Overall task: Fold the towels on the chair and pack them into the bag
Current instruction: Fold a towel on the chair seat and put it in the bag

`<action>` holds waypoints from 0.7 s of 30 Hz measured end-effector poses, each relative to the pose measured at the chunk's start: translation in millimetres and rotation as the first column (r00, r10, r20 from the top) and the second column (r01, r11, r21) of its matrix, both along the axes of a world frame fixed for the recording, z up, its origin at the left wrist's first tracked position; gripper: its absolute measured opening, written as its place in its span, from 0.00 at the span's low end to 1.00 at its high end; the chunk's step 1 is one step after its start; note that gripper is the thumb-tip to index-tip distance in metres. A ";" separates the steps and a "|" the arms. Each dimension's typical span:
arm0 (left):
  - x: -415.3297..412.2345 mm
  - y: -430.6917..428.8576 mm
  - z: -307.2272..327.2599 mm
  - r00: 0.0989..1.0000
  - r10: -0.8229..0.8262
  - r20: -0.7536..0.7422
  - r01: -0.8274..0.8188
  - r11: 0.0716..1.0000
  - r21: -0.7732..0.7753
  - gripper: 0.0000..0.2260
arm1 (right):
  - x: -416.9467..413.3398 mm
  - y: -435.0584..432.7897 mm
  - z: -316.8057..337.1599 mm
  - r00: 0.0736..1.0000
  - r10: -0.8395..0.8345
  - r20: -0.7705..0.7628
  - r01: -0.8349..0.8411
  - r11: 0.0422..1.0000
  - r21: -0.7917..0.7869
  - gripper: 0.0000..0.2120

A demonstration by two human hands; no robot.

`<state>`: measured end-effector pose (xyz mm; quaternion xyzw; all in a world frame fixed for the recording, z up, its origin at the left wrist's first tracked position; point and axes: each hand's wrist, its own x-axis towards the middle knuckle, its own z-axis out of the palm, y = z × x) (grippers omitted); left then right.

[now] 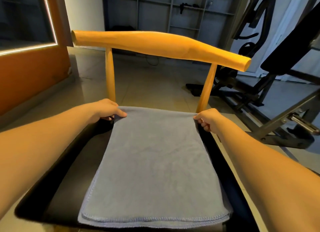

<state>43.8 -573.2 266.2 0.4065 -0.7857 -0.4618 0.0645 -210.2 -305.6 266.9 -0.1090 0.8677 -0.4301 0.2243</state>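
A grey-blue towel [154,164] lies flat on the black seat of a wooden chair [155,44], folded over so two stitched edges show at the near end. My left hand [108,110] pinches the far left corner of the towel at its fold. At the far right corner, my right hand [208,119] pinches the towel in the same way. Both hands sit just in front of the chair's two back posts. No bag is in view.
The black seat [57,179] shows on both sides of the towel. Black gym equipment [277,110] stands close on the right. An orange wall panel [31,72] is on the left, grey shelving [164,10] behind, and tiled floor beyond the chair.
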 end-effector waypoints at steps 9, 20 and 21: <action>7.5 4.9 19.0 0.988 -0.046 -0.148 0.036 0.997 -0.071 0.08 | 12.1 -6.1 24.9 0.986 -0.087 0.143 0.118 0.967 -0.225 0.06; 49.5 48.4 43.9 0.937 -0.114 -0.329 -0.043 0.899 -0.436 0.01 | 48.0 38.5 49.9 0.992 -0.101 0.077 0.121 0.932 -0.341 0.05; 58.4 55.5 42.6 0.934 -0.122 -0.336 -0.042 0.895 -0.444 0.02 | 55.7 48.0 51.5 0.994 -0.088 0.061 0.104 0.931 -0.350 0.05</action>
